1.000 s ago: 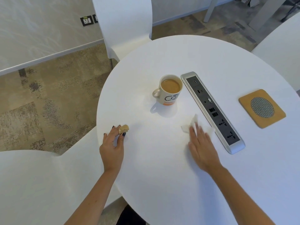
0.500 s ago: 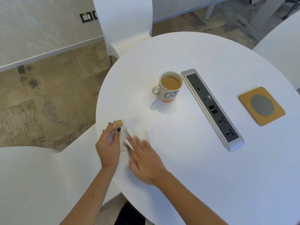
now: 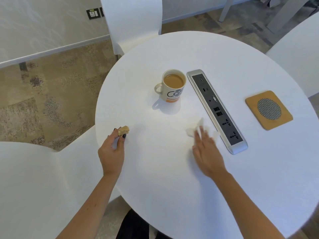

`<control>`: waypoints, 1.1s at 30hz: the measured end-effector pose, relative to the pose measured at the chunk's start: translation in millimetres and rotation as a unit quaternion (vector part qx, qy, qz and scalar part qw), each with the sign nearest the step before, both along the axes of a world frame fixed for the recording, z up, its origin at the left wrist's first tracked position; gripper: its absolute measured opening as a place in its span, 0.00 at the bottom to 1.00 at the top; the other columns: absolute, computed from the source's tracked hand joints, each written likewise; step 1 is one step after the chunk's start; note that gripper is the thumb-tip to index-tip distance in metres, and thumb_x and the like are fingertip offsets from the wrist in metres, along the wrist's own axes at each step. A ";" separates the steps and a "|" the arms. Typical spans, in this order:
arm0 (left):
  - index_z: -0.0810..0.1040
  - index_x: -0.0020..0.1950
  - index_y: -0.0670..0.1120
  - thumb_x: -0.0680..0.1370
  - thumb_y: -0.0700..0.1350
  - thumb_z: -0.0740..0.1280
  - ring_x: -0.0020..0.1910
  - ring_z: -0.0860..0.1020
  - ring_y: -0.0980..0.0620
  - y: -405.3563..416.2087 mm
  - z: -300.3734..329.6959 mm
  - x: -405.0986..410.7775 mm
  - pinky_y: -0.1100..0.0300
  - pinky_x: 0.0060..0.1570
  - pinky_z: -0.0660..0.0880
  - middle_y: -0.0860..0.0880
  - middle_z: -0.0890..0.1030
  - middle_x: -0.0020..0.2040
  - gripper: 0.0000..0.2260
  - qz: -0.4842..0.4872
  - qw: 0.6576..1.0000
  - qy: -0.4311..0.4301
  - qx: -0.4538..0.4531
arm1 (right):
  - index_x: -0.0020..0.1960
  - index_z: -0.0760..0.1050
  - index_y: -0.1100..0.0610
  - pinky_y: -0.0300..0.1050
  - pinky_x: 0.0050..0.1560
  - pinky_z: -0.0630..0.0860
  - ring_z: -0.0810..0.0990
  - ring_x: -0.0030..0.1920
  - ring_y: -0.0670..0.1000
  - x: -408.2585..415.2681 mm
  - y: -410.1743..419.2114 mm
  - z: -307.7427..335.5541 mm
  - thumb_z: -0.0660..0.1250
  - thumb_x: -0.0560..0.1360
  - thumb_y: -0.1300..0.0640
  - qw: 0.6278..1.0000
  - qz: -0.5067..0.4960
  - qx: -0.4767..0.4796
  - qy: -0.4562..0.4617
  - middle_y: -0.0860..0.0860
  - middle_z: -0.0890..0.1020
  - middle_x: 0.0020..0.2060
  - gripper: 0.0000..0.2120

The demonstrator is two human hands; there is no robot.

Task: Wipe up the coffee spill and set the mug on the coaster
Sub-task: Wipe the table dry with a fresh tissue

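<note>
Fingers (image 3: 200,133) on our right hand (image 3: 208,152) are spread flat, pressing a white tissue (image 3: 191,131) onto the counter (image 3: 172,169) just left of the power strip (image 3: 217,109). Our left hand (image 3: 111,150) pinches a brown-stained wad (image 3: 123,130) at the counter's left edge. Mug (image 3: 173,86) full of coffee sits far of both hands, left of the strip, with the coaster (image 3: 269,110) well apart on the right.
</note>
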State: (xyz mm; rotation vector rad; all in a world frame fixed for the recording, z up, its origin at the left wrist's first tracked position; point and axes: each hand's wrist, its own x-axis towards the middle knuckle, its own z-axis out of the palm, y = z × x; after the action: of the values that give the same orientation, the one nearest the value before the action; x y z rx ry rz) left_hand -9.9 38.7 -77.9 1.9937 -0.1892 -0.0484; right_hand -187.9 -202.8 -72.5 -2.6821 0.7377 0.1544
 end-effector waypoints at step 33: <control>0.79 0.62 0.42 0.77 0.41 0.68 0.55 0.77 0.54 -2.9 11.2 -47.7 0.72 0.59 0.68 0.52 0.79 0.57 0.14 -0.015 0.999 0.041 0.011 | 0.77 0.48 0.58 0.51 0.75 0.42 0.45 0.77 0.54 23.5 24.0 -1.8 0.48 0.82 0.52 0.996 -0.024 0.069 -0.041 0.54 0.46 0.77 0.26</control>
State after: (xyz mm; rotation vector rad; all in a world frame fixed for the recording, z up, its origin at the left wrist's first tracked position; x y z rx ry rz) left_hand -57.6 35.9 -66.7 2.0074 -0.1664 -0.1525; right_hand -164.5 -178.8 -74.3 -2.5222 0.7372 0.0792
